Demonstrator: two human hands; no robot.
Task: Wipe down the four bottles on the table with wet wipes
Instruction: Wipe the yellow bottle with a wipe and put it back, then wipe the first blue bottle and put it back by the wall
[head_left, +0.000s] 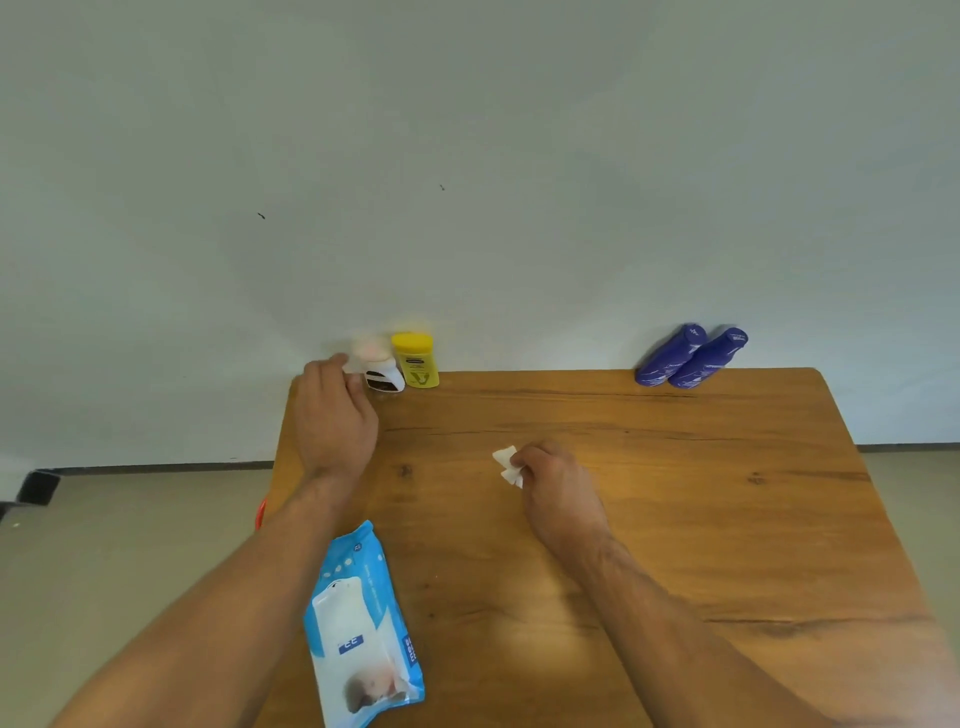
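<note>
A white bottle with a pale pink cap (378, 364) stands at the table's far left corner, blurred. My left hand (332, 410) reaches to it and its fingers touch the bottle's left side; whether they grip it is unclear. A yellow bottle (415, 359) stands right beside the white one. Two blue bottles (691, 356) stand close together at the far right edge. My right hand (550, 483) rests near the middle of the table and holds a crumpled white wet wipe (506, 464) in its curled fingers.
A blue and white pack of wet wipes (363, 629) lies at the near left of the wooden table (675, 519), by my left forearm. A grey wall stands right behind the bottles. Something orange (261, 512) shows at the table's left edge.
</note>
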